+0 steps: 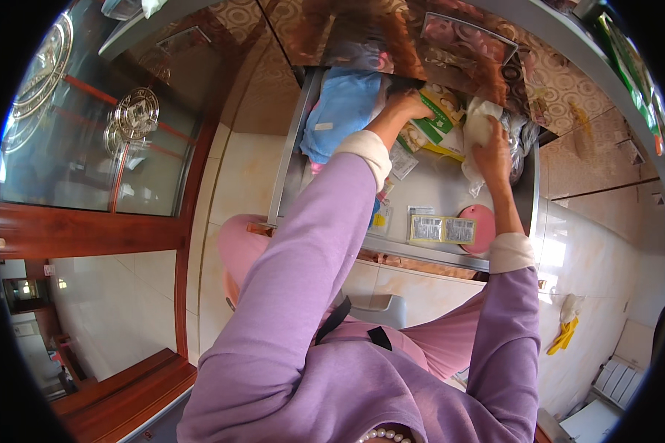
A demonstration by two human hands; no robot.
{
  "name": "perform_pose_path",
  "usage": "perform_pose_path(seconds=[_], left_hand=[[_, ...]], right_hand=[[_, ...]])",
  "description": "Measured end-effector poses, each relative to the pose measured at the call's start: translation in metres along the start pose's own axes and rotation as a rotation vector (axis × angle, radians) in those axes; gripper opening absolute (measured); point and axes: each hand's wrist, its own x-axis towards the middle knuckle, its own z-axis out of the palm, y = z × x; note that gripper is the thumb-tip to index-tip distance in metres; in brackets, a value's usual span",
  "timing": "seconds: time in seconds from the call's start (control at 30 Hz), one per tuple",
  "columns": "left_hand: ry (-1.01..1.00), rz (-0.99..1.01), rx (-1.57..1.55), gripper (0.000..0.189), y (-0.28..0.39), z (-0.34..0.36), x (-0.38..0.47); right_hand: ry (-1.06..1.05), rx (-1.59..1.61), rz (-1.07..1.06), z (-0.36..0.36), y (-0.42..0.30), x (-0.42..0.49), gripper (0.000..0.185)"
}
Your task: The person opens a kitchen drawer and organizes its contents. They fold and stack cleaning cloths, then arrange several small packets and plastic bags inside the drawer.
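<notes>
A pulled-out metal drawer (399, 188) lies before me. My left hand (407, 105) reaches to its far end. The thumb side touches a green-and-yellow printed package (440, 119); its other fingers are partly hidden, so I cannot tell whether it grips. My right hand (493, 152) holds a bundled white plastic bag (474, 130) at the drawer's far right, with a clear plastic bag (521, 135) beside it. A folded light-blue cloth (343, 111) sits left of my left hand. Nearer me, a printed packet (442, 229) partly overlaps a pink round object (481, 221).
Glossy brown cabinet fronts (360, 33) rise beyond the drawer, and a counter edge (554, 27) overhangs at the upper right. A wood-framed glass door (144, 160) stands to the left. Yellow rubber gloves (563, 335) appear on the right, over pale tiles (579, 266).
</notes>
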Motion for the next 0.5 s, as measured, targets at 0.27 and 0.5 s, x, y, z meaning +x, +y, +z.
perform_pose_path(seconds=[0.27, 0.5], left_hand=[[-0.016, 0.021, -0.084, 0.098, -0.005, 0.001, -0.004], [-0.051, -0.151, -0.479, 0.078, -0.003, -0.003, -0.012]], right_hand=[[-0.106, 0.272, 0.072, -0.043, 0.021, 0.01, 0.066], [-0.173, 0.635, 0.219, -0.067, 0.04, 0.017, 0.063]])
